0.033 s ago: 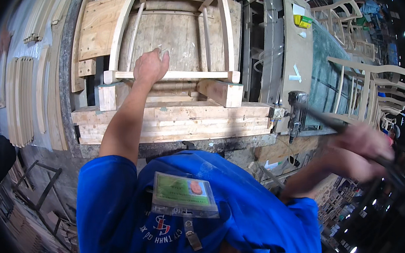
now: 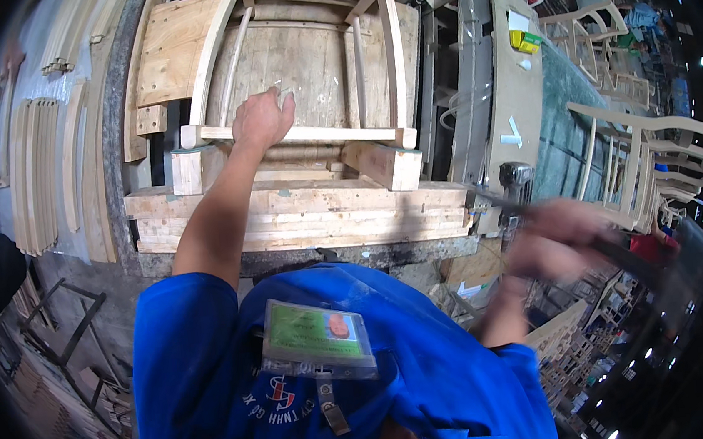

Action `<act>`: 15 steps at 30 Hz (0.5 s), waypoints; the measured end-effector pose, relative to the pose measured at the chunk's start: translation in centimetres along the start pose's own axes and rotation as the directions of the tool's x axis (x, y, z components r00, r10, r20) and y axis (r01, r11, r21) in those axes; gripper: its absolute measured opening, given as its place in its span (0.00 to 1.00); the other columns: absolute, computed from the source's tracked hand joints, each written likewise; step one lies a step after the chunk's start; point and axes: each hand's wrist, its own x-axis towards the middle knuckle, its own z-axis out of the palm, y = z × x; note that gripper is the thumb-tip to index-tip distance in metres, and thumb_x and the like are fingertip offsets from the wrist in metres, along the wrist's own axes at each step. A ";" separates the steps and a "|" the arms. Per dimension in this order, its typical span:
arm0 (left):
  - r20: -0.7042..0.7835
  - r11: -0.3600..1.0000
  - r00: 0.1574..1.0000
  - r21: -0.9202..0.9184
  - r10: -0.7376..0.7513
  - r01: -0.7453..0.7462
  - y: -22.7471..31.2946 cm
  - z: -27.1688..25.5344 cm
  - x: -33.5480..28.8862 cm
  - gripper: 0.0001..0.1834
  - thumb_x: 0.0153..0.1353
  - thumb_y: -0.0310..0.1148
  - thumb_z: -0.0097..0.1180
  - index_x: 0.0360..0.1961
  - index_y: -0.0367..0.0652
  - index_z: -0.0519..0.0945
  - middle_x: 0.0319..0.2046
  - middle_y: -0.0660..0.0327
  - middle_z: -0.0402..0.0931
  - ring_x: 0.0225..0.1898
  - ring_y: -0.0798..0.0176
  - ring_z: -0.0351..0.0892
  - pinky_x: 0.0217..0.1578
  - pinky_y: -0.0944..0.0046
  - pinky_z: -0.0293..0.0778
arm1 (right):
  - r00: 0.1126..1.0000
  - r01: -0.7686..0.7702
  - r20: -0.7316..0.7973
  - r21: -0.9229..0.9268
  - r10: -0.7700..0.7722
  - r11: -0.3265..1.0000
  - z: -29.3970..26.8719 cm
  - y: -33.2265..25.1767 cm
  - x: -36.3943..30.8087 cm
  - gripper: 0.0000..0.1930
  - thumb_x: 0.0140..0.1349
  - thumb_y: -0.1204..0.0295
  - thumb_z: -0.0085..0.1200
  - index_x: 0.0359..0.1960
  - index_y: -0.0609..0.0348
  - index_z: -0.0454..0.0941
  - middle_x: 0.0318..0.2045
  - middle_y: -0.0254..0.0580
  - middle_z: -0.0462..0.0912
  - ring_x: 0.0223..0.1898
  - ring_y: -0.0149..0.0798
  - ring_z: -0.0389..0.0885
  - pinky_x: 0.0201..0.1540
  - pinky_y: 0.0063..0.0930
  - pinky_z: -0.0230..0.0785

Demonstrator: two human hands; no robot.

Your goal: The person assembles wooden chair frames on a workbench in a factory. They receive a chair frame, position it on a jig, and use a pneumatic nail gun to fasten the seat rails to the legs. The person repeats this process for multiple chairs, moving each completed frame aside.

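Blue shirt (image 2: 457, 377) filling the near side, and beyond it, far centre, the pale frame (image 2: 395, 57) sits up on blocks (image 2: 404, 170). Over on the right, a dark tool (image 2: 625, 260), blurred, with the right hand (image 2: 558, 239) wrapped round it. Left hand (image 2: 261, 120) curls over the frame's near rail, fingertips hidden. Then the green badge (image 2: 311, 332), finely printed, and a red-and-white emblem (image 2: 280, 393) ringed by white lettering.

- I see stacked pale beams (image 2: 301, 217) along the near edge of the tabletop (image 2: 196, 262)
- Two wooden blocks (image 2: 404, 170) carry the pale wooden frame (image 2: 335, 132)
- At my left, plastic sheeting (image 2: 0, 218) bears rows of slats (image 2: 38, 176)
- At my right, a beige tabletop (image 2: 516, 92) holds a yellow-green box (image 2: 526, 42)
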 end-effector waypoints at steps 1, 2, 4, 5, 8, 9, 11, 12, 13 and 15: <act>-0.019 1.000 1.000 -0.013 0.006 -0.006 0.1 0.1 0.0 0.28 0.69 0.52 0.52 0.57 0.42 0.84 0.47 0.39 0.85 0.52 0.37 0.84 0.58 0.45 0.78 | 0.982 -0.170 0.042 -0.190 0.181 0.967 1.3 4.8 -3.8 0.22 0.78 0.48 0.45 0.37 0.54 0.72 0.20 0.28 0.64 0.20 0.25 0.63 0.20 0.23 0.57; -0.028 0.999 0.999 -0.034 0.018 -0.019 0.4 0.4 -0.3 0.28 0.68 0.52 0.53 0.56 0.41 0.85 0.46 0.38 0.85 0.51 0.37 0.85 0.58 0.45 0.78 | 0.924 -0.315 0.104 -0.343 0.369 0.885 2.2 8.2 -7.6 0.21 0.79 0.49 0.43 0.36 0.54 0.71 0.20 0.28 0.65 0.19 0.25 0.63 0.19 0.23 0.57; 0.043 0.999 0.998 -0.028 0.044 -0.043 0.1 1.1 -1.3 0.27 0.69 0.52 0.52 0.56 0.42 0.85 0.46 0.38 0.85 0.52 0.36 0.84 0.57 0.44 0.78 | 0.855 -0.418 0.114 -0.425 0.506 0.803 1.7 9.9 -10.2 0.21 0.80 0.51 0.41 0.35 0.54 0.70 0.18 0.29 0.65 0.17 0.25 0.63 0.18 0.23 0.56; 0.016 0.999 0.999 -0.011 0.030 -0.030 0.1 0.3 -0.5 0.27 0.69 0.52 0.51 0.56 0.42 0.85 0.46 0.38 0.85 0.52 0.36 0.84 0.57 0.43 0.78 | 0.882 -0.408 0.084 -0.356 0.464 0.840 0.9 9.1 -9.1 0.21 0.81 0.52 0.40 0.34 0.54 0.69 0.17 0.29 0.65 0.16 0.25 0.63 0.17 0.23 0.55; -0.105 0.997 0.992 0.021 0.073 -0.071 -2.0 -1.4 0.8 0.27 0.69 0.51 0.51 0.52 0.39 0.85 0.44 0.36 0.84 0.50 0.35 0.84 0.55 0.41 0.78 | 0.959 -0.274 0.032 -0.164 0.283 0.948 1.9 3.8 -3.3 0.22 0.82 0.54 0.36 0.31 0.54 0.68 0.15 0.29 0.66 0.13 0.25 0.63 0.16 0.23 0.54; -0.151 0.994 0.983 -0.014 0.102 -0.105 -2.6 -0.3 0.1 0.26 0.69 0.50 0.52 0.49 0.36 0.85 0.43 0.36 0.84 0.49 0.35 0.84 0.54 0.40 0.79 | 0.975 -0.217 0.039 -0.088 0.221 0.972 2.2 3.4 -2.5 0.22 0.82 0.54 0.36 0.31 0.54 0.68 0.15 0.30 0.66 0.13 0.25 0.63 0.16 0.23 0.54; -0.012 0.996 0.997 -0.045 0.076 -0.077 0.1 -0.7 0.1 0.25 0.69 0.49 0.52 0.48 0.36 0.85 0.43 0.37 0.85 0.50 0.34 0.84 0.55 0.41 0.78 | 0.993 -0.074 0.057 -0.397 0.105 0.915 0.8 6.4 -7.2 0.19 0.81 0.59 0.38 0.32 0.56 0.69 0.15 0.35 0.66 0.14 0.32 0.64 0.16 0.29 0.56; -0.035 0.999 0.999 -0.027 0.040 -0.041 -1.1 -0.1 -0.4 0.25 0.69 0.49 0.53 0.48 0.36 0.85 0.44 0.37 0.85 0.51 0.34 0.83 0.55 0.41 0.78 | 0.955 -0.009 0.254 -0.500 0.157 0.866 0.8 7.5 -10.3 0.14 0.76 0.63 0.43 0.34 0.58 0.71 0.19 0.47 0.70 0.19 0.48 0.70 0.22 0.39 0.62; -0.009 0.996 0.998 -0.057 0.069 -0.069 0.4 0.9 -0.7 0.24 0.69 0.49 0.53 0.49 0.37 0.84 0.45 0.36 0.84 0.52 0.34 0.83 0.56 0.41 0.78 | 0.870 0.091 0.432 -0.617 0.240 0.782 0.2 8.3 -13.7 0.10 0.72 0.68 0.49 0.36 0.61 0.73 0.22 0.58 0.75 0.24 0.64 0.75 0.28 0.49 0.68; 0.015 0.998 0.999 -0.031 0.046 -0.045 0.4 -0.2 -0.6 0.24 0.69 0.49 0.53 0.50 0.37 0.85 0.46 0.37 0.85 0.52 0.34 0.83 0.57 0.41 0.78 | 0.694 -0.038 0.550 -0.615 0.464 0.787 2.4 9.7 -16.8 0.15 0.73 0.58 0.54 0.38 0.58 0.77 0.24 0.56 0.81 0.28 0.59 0.84 0.30 0.49 0.75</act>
